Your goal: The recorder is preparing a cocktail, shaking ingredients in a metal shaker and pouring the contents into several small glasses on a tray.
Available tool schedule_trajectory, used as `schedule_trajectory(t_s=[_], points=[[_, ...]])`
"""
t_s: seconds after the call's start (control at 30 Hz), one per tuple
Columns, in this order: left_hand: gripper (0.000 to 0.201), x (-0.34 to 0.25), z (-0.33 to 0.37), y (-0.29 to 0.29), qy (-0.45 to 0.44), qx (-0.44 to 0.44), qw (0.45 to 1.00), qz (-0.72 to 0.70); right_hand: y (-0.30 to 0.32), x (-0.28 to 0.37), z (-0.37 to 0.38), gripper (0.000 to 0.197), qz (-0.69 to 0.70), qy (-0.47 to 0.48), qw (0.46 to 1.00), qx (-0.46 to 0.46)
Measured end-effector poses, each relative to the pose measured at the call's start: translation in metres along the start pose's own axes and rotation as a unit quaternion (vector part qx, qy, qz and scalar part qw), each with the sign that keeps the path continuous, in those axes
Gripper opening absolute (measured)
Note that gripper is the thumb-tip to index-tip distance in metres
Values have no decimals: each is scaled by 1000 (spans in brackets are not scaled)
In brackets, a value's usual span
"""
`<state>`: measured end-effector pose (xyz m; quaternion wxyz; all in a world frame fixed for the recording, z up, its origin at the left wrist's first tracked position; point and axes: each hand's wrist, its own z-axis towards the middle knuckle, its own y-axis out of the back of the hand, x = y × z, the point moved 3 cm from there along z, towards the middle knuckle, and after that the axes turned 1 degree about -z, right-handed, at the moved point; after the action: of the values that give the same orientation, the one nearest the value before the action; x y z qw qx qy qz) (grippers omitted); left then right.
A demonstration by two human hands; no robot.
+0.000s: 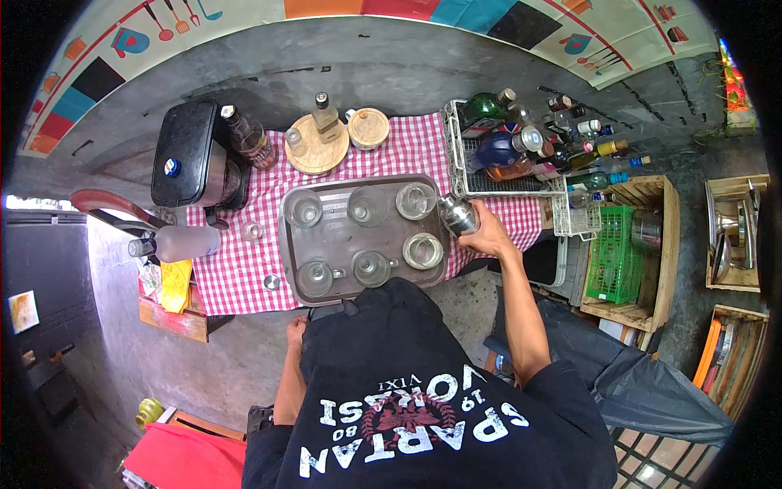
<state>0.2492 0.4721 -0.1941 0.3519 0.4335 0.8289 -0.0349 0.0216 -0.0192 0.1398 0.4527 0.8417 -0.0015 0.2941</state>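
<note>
A steel cocktail shaker [461, 215] is gripped in my right hand [491, 233], tilted with its top toward a glass mug [416, 200] at the tray's far right. The brown serving tray [326, 236] bears several clear glass mugs in two rows. Something pale lies in the near right mug [423, 251]; the middle near mug [371, 268] and left near mug [315, 279] look clear. My left hand [297, 328] is low beside my body, just off the table's near edge. Its fingers are small and partly hidden.
Behind my right hand, a white wire rack [507, 186] holds several liquor bottles. A round wooden board [316, 145] carries a square bottle and a small glass. A black dispenser [189, 155] and a frosted bottle [187, 243] stand left. A green basket [611, 257] sits right.
</note>
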Motion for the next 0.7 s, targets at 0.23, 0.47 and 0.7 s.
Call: schedule_trajectory(t_s=[0.23, 0.47, 0.7], points=[[26, -13, -4, -2, 4, -6, 999, 47, -2, -3, 1, 82, 20, -22, 999, 14], [25, -13, -5, -2, 31, 2, 999, 35, -5, -8, 3, 81, -1, -7, 1000, -3], [25, -7, -2, -1, 10, -8, 999, 33, -2, -1, 1, 83, 10, -22, 1000, 10]])
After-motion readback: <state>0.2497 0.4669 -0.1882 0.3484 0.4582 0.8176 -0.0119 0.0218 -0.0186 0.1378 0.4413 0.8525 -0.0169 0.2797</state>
